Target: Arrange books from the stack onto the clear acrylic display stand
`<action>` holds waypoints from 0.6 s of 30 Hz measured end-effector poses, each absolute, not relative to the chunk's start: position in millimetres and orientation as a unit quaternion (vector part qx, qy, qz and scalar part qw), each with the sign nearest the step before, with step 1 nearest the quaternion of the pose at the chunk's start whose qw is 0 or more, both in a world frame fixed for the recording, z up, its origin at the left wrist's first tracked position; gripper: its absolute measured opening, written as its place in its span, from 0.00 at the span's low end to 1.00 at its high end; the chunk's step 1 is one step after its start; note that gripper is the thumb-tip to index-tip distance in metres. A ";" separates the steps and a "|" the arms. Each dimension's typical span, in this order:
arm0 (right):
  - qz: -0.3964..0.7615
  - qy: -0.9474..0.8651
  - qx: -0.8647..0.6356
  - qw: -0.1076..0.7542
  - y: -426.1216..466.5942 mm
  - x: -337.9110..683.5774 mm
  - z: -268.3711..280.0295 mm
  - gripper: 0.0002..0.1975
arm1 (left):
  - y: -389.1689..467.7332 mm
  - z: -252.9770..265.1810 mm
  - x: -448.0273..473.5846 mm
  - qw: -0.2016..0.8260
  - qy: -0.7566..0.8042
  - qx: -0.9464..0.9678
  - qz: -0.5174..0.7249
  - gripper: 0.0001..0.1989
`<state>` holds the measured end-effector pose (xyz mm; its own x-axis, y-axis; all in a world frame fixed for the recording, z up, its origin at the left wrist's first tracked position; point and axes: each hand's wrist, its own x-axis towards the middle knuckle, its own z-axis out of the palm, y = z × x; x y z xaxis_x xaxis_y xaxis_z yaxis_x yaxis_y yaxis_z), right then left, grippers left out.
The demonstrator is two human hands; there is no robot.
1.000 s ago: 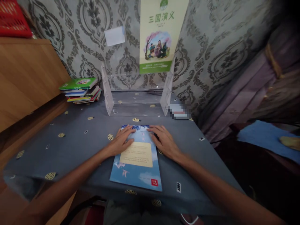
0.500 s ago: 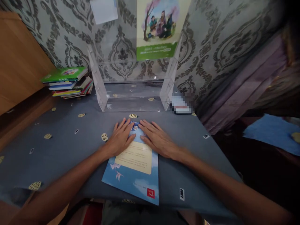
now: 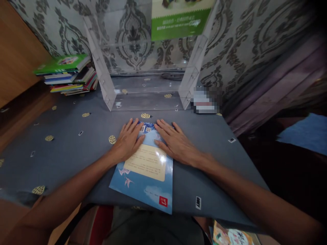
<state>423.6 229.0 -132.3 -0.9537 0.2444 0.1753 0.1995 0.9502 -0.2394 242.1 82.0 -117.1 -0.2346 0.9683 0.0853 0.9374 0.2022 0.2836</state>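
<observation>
A blue book (image 3: 143, 183) with a cream text panel lies on the table, its near edge close to the table's front edge. My left hand (image 3: 129, 139) rests flat on its upper left part, fingers stretched out. On the upper right part lies my right hand (image 3: 176, 141), also flat with the fingers somewhat spread. Between the hands a small printed code and a dark blue pattern show at the book's far end. Neither hand grips anything. The book's far corners are partly hidden under the fingers.
Behind the book stands a clear plastic rack (image 3: 148, 105) with a green-and-cream book (image 3: 181, 23) on it. A stack of books (image 3: 66, 75) sits at the back left. A blurred-out object (image 3: 204, 103) lies right of the rack. The patterned tablecloth (image 3: 76, 146) covers the table.
The view has tilted down and come nearer to the rack. My hands have moved slightly apart on the book, baring more of its far end; both stay flat.
</observation>
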 end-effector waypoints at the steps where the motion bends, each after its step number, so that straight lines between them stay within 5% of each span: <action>1: 0.107 -0.982 -0.116 0.102 228.2 423.6 -132.1 0.31 | 82.1 -117.4 242.2 0.051 0.772 0.619 0.140 0.28; 18: 0.143 -0.975 -0.108 0.130 232.2 429.0 -128.3 0.29 | 87.9 -122.4 225.0 -0.005 0.729 0.651 0.213 0.22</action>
